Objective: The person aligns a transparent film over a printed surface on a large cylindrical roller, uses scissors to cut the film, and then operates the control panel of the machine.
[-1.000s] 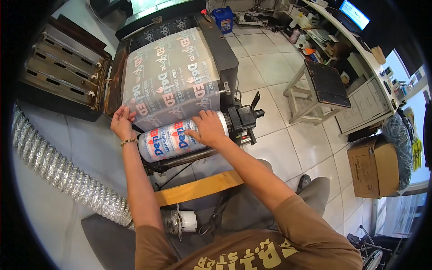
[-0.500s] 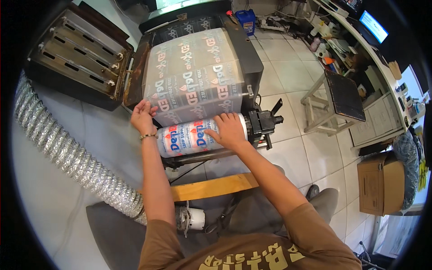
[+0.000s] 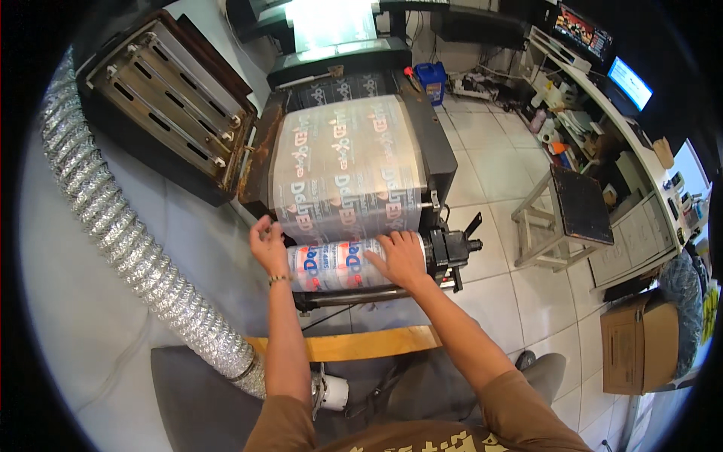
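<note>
A translucent film (image 3: 349, 158) with repeated printed lettering lies over the bed of a dark machine (image 3: 440, 139). At its near end is a roll (image 3: 324, 267) of this film with red and blue print, on a bar with a black fitting (image 3: 448, 256) at the right. My left hand (image 3: 267, 247) has its fingers curled at the film's left edge, by the roll's left end. My right hand (image 3: 401, 262) rests on top of the roll's right half, palm down, fingers apart and thumb out.
A foil duct (image 3: 135, 241) runs along the left, below an opened heater panel (image 3: 162, 105). A wooden stool (image 3: 580, 211), a cluttered desk (image 3: 633, 241) with screens (image 3: 629, 83) and a cardboard box (image 3: 633, 346) are at the right. A yellow strip (image 3: 361, 343) crosses below the roll.
My view has tilted up, so the machine sits lower and further right, and more of its lit back shows. My hands stay at the film edge and on the roll.
</note>
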Motion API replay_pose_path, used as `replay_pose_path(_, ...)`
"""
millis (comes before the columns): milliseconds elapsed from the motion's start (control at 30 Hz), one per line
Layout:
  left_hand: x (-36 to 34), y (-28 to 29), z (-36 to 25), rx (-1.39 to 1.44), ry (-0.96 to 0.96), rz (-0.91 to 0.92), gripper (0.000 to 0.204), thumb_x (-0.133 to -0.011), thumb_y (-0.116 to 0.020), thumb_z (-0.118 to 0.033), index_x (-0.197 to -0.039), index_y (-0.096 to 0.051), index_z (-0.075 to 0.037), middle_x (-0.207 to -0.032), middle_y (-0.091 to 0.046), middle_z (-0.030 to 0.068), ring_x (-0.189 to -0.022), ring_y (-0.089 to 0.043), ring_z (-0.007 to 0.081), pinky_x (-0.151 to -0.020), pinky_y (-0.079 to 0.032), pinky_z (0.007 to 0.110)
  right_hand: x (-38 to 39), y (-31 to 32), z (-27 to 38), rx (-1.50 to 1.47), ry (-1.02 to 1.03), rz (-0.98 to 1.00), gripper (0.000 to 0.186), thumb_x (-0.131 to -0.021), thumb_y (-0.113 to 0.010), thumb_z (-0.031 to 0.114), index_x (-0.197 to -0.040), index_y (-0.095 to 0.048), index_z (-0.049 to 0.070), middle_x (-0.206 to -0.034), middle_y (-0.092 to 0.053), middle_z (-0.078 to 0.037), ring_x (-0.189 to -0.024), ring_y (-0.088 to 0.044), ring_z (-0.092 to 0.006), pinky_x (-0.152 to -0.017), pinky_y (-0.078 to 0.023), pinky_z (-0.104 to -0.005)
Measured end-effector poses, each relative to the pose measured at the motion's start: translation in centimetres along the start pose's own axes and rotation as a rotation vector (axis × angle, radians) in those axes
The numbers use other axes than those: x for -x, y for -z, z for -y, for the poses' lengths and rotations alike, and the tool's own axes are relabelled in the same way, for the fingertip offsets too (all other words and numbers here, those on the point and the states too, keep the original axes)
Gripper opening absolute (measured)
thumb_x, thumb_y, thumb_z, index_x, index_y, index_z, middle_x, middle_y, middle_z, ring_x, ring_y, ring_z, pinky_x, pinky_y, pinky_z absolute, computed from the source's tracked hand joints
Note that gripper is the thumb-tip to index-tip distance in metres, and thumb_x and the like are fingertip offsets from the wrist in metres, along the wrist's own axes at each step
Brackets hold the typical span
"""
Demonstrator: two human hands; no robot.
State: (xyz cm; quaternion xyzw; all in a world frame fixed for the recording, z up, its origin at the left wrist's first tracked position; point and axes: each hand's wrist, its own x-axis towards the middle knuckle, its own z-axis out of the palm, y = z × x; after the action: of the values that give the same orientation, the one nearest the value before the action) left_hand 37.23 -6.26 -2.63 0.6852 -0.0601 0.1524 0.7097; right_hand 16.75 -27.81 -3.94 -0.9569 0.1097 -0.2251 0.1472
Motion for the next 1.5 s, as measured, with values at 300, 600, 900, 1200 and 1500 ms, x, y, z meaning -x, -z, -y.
replay_pose_path(300,6.5,3.8,2.2,-0.706,-0.334,0.091,0.030,-0.078,-0.074,-0.013,-0.106,-0.067,-0.003,-0.107,-0.061,0.0145,-0.104,-0.055,0.0343,-0.095,-0.043,0.043,2.2,2.0,0.1,0.059,0.035,-0.012,0.053,-0.089,-0.060,0.049,-0.126,-0.059,0.012,-0.126,-0.057,-0.014,-0.119,-0.050,-0.0364,-0.106,-0.032,-0.0552)
replay_pose_path(600,7.6,3.2,2.0,-0.725,-0.521,0.078,0.021,-0.086,-0.064,-0.014,-0.102,-0.071,-0.002,-0.108,-0.062,0.0144,-0.107,-0.052,0.0339,-0.096,-0.041,0.045,4.3,2.4,-0.8,-0.026,0.026,-0.072,0.052,-0.088,-0.065,0.038,-0.133,-0.055,0.014,-0.138,-0.050,-0.017,-0.131,-0.042,-0.0399,-0.105,-0.034,-0.0533)
replay_pose_path(900,8.2,3.6,2.3,-0.652,-0.497,0.072,0.020,-0.083,-0.068,-0.012,-0.099,-0.070,-0.001,-0.111,-0.061,0.0157,-0.108,-0.052,0.0351,-0.096,-0.042,0.046,6.3,2.9,-1.8,-0.144,-0.043,-0.089,0.052,-0.083,-0.072,0.024,-0.131,-0.058,0.012,-0.139,-0.045,-0.023,-0.128,-0.043,-0.0427,-0.104,-0.037,-0.0508)
replay_pose_path(1200,8.1,3.5,2.3,-0.635,-0.491,0.064,0.018,-0.083,-0.068,-0.013,-0.098,-0.070,-0.002,-0.109,-0.061,0.0149,-0.104,-0.054,0.0346,-0.093,-0.042,0.046,7.2,2.2,-2.8,-0.249,-0.121,-0.148,0.047,-0.082,-0.075,0.019,-0.124,-0.061,0.004,-0.138,-0.045,-0.027,-0.125,-0.045,-0.0440,-0.105,-0.039,-0.0478)
replay_pose_path(1500,7.8,3.7,2.5,-0.610,-0.468,0.074,0.017,-0.080,-0.071,-0.015,-0.093,-0.071,-0.003,-0.108,-0.062,0.0139,-0.101,-0.056,0.0340,-0.091,-0.043,0.045,11.1,5.9,-0.4,-0.462,-0.233,-0.016,0.034,-0.081,-0.075,0.020,-0.109,-0.067,0.002,-0.127,-0.054,-0.023,-0.118,-0.053,-0.0404,-0.099,-0.044,-0.0448)
